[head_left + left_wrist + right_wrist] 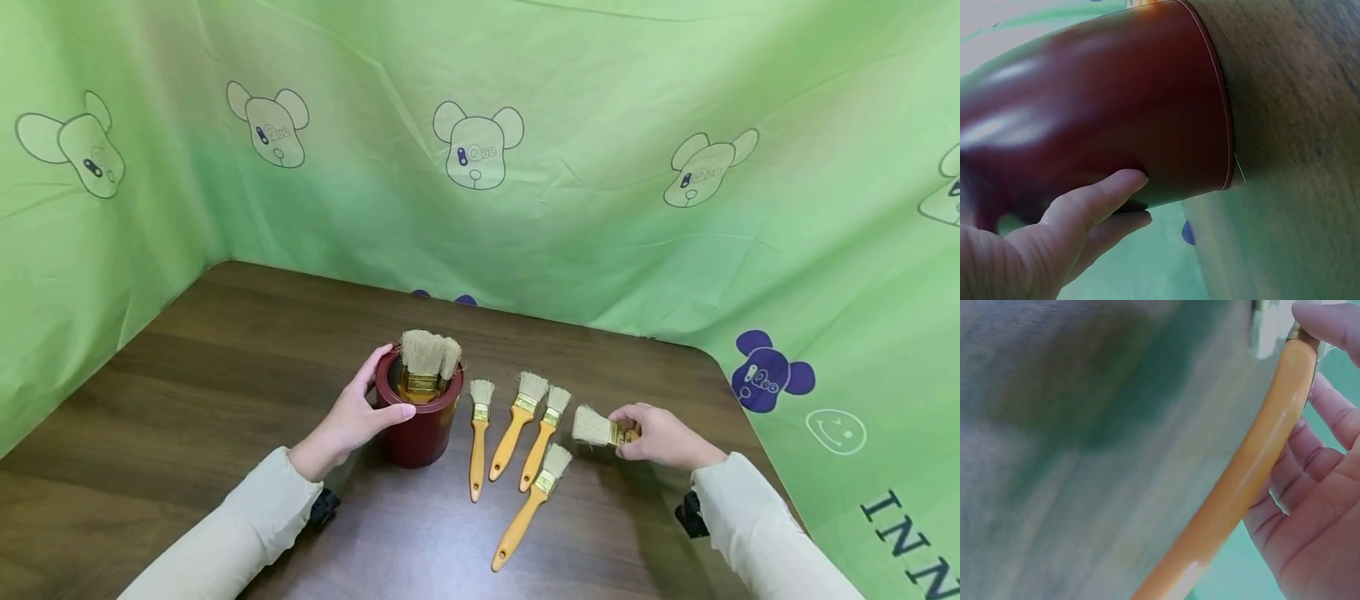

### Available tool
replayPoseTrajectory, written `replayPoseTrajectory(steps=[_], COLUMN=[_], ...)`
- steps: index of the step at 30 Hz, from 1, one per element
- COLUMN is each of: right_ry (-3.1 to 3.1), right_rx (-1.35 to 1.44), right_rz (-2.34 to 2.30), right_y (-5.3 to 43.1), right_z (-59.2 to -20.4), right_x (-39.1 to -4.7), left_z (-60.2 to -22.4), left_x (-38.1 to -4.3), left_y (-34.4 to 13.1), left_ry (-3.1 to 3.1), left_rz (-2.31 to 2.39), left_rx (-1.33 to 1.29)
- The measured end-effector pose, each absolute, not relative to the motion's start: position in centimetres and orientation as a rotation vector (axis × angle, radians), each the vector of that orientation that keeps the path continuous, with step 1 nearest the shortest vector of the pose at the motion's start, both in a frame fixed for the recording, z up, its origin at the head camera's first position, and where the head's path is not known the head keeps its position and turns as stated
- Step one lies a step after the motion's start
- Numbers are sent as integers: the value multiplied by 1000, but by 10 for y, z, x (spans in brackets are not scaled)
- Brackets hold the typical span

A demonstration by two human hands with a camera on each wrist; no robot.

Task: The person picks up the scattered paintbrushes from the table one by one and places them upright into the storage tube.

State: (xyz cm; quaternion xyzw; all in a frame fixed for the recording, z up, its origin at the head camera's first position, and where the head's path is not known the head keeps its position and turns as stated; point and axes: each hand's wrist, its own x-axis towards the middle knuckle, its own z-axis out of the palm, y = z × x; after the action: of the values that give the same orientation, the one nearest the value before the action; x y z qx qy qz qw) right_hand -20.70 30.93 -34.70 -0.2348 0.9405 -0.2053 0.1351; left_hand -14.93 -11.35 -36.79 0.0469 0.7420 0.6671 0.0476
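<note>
My left hand (356, 421) holds a dark red pot (418, 437), its thumb across the front near the rim and its fingers round the far left side. The pot stands upright on the table, with several paintbrushes (423, 354) in it, bristles up. On the right, my right hand (663, 437) pinches another paintbrush (592, 427) at its metal ferrule, pale bristles pointing left. In the right wrist view this brush's orange handle (1241, 469) slants down past the palm. The left wrist view shows the pot's side (1116, 112) close up, fingertips against it.
Between pot and right hand lie loose paintbrushes: a narrow one (478, 442) nearest the pot, two side by side, one of them (520, 425) wider, and one closer to me (532, 508). A green printed cloth (480, 242) hangs behind and beside the brown wooden table (247, 350).
</note>
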Motion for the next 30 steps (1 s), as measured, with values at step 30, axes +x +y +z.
replayPoseTrajectory(steps=[30], right_ry=[2187], right_rx=[-565], right_rz=[-1902], right_y=[221], right_z=[-292], right_x=[-198], left_z=[-371], left_x=[-150], left_y=[-114], left_ry=[2265], left_rz=[2056], left_rx=[189])
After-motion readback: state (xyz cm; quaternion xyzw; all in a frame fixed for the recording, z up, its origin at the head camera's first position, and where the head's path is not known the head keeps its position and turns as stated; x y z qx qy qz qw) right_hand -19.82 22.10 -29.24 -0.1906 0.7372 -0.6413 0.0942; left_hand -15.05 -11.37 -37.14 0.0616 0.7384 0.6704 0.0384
